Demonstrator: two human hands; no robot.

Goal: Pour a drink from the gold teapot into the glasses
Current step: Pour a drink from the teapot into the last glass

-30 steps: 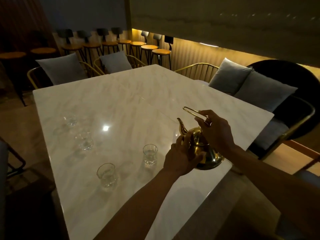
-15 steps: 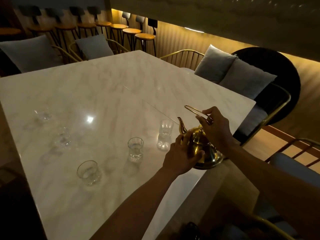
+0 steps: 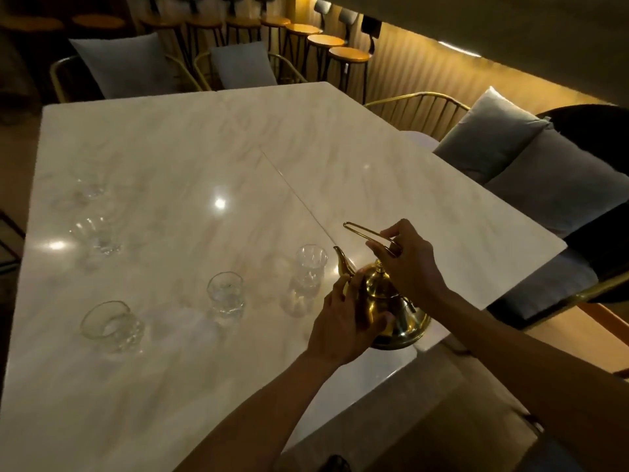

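Note:
The gold teapot stands on the white marble table near its right front edge, spout pointing left. My right hand grips the thin wire handle above the lid. My left hand cups the pot's belly below the spout. Several clear glasses stand to the left: a tall one right by the spout, one in the middle, a wide one at front left, and two more further back. All look empty.
Gold-framed chairs with grey cushions line the right and far sides of the table. A row of bar stools stands along the back wall. A chair seat lies below the table's front edge.
The view has swung, so the tall glass by the spout and the whole row of glasses come into sight. Both hands keep their hold on the teapot, which stays on the table.

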